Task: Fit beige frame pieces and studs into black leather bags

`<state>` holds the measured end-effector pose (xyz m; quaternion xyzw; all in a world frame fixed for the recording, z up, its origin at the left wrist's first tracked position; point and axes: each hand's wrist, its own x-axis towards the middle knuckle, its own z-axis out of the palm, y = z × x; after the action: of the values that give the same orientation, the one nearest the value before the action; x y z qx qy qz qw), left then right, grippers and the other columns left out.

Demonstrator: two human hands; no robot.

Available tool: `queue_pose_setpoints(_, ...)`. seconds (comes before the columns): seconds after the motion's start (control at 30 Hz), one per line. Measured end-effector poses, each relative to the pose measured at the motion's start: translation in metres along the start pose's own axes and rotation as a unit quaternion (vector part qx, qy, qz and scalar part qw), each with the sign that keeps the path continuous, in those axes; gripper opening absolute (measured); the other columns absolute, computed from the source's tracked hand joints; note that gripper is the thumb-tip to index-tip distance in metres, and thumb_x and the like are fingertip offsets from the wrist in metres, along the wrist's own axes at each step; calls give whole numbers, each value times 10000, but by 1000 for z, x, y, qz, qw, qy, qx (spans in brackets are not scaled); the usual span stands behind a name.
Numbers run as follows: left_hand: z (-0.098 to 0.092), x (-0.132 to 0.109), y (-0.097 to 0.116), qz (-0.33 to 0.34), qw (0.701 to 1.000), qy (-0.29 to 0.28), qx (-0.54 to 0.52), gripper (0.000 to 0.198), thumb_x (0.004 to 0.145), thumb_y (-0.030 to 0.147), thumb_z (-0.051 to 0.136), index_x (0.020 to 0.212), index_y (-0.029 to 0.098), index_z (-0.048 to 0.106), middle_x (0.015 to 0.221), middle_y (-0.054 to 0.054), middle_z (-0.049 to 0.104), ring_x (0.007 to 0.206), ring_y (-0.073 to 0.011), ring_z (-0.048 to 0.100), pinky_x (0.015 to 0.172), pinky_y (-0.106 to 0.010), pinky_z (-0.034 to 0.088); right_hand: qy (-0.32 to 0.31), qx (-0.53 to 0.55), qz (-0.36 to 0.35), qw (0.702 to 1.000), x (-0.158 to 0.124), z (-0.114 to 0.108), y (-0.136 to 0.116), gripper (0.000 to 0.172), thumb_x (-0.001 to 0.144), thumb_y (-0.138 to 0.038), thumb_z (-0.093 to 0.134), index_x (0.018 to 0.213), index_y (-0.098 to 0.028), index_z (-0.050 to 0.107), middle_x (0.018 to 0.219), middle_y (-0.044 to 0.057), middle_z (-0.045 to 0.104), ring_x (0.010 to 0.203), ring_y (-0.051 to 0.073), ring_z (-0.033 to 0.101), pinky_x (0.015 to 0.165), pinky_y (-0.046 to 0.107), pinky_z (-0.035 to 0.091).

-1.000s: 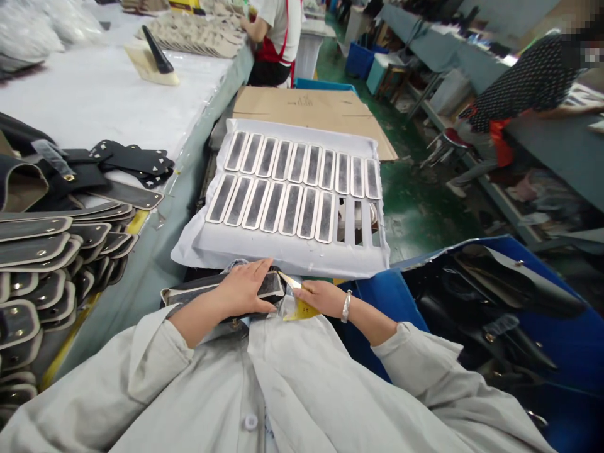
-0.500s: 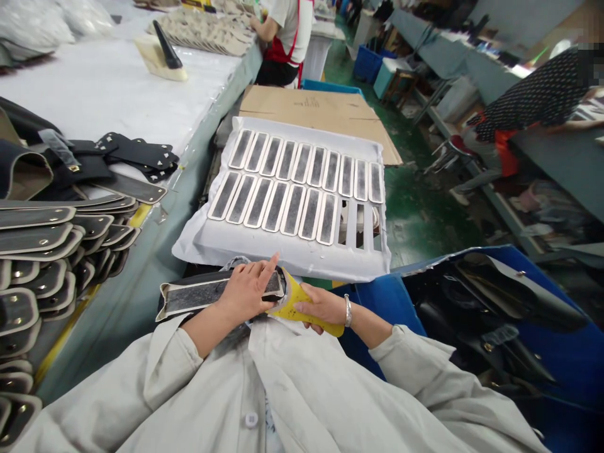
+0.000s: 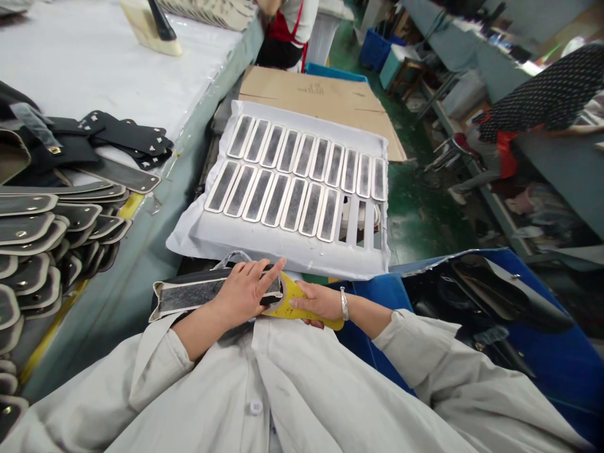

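Note:
Across my lap lies a black leather bag piece (image 3: 189, 294) with a grey, pale-edged strip along its upper face. My left hand (image 3: 243, 292) grips the right part of it, index finger stretched and thumb on the near side. In my right hand (image 3: 323, 303) is a yellow flat tool (image 3: 287, 302), its wide end against the right end of the piece. The tool's tip is partly hidden there. Just beyond my hands is a white-covered board (image 3: 264, 242) with two rows of grey strips (image 3: 280, 200); the front row has open slots at its right.
Stacks of grey leather pieces (image 3: 28, 226) fill the table edge at left, with a brush (image 3: 163, 28) farther back. A blue crate (image 3: 377, 292) of black leather goods stands at right. Cardboard (image 3: 316, 94) lies behind the board. Two other people work nearby.
The view has shifted slightly, so the left table and its stacks sit farther left. Both hands keep their hold, and the yellow tool stays at the piece's right end.

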<state>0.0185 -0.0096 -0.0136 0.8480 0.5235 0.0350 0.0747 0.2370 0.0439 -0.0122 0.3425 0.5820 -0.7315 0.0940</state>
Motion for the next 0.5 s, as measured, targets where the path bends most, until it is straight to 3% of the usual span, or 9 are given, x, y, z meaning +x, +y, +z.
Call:
queue_pose_setpoints(0.2,5,-7,-6,28,999,4,-18,1145,595,619,720,1470,159,141,1345,-196,412,1192,-324,413,986,-426,283,-5,42,-16,999,1,2,-1,251,863,-422,496,978,-200,481,514,-70,519,321,85,446,282,182,368)
queue_pose_setpoints(0.33,10,-9,-8,48,998,31,-24,1248,507,820,601,1466,144,175,1365,-220,387,1211,-358,387,1015,-464,248,-8,56,-22,998,3,1,2,251,847,-435,510,951,-207,493,518,-68,521,315,88,442,267,185,355)
queue_pose_setpoints(0.5,13,-9,-7,42,998,51,-16,1138,632,803,517,1463,105,176,1331,-222,430,1191,-354,402,1009,-475,256,-7,67,-25,997,9,-3,8,273,816,-412,557,953,-179,516,571,-31,573,325,101,454,270,203,351)
